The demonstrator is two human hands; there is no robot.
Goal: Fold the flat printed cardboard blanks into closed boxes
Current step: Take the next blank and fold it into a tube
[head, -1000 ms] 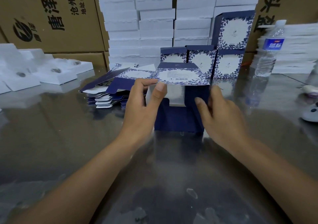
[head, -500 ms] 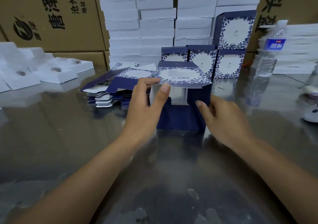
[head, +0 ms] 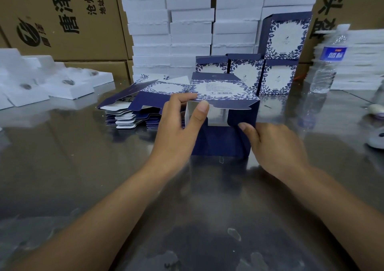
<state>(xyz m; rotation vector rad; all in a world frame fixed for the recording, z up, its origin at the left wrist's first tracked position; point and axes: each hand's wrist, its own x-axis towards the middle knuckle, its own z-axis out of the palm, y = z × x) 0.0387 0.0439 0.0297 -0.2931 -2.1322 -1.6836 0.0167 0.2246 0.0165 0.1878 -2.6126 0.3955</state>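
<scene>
A half-formed navy box with a blue floral top panel stands on the table in front of me, its near end open and its white inside showing. My left hand grips its left side, thumb on the white inner flap and fingers over the top edge. My right hand pinches the navy flap at the box's right front. A stack of flat printed blanks lies just left of the box. Several closed printed boxes stand behind it.
The glossy table reflects the scene. White foam inserts lie at the far left. White boxes and brown cartons are stacked at the back. A water bottle stands at the right, with small white objects near the right edge.
My right hand slid down from the box's upper right edge to the lower right front flap and took hold of it. My left hand kept its grip with little movement.
</scene>
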